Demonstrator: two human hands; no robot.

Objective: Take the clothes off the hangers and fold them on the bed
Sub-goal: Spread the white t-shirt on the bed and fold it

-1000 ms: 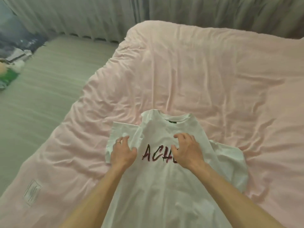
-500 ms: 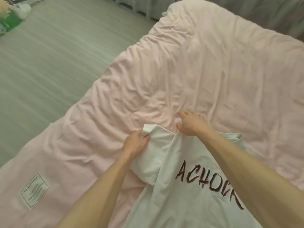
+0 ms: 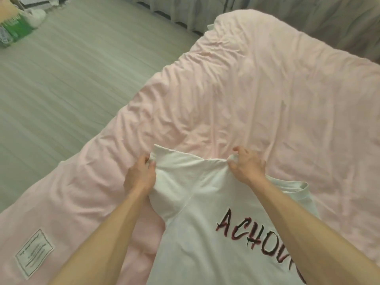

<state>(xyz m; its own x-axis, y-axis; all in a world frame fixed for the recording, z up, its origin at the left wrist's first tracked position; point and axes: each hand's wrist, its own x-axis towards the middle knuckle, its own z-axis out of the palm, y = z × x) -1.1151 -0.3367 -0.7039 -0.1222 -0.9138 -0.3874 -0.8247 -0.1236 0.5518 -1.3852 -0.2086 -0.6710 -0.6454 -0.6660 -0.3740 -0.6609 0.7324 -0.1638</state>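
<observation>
Together, left hand (image 3: 140, 175) and right hand (image 3: 248, 167) pinch the T-shirt (image 3: 202, 239).

Pale striped floor (image 3: 72, 79) on the left, grey curtain (image 3: 308, 13) along the far side, green packet (image 3: 19, 28) (print unreadable) beside a white bundle (image 3: 38, 16), far-left corner.

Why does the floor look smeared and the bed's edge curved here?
Head view: the wide-angle lens bows the edge of the pink duvet; the floor and clutter look soft, perhaps from head motion; light is dim and even, no glare; the white T-shirt, its lettering, the left hand and the right hand are fairly sharp.
</observation>
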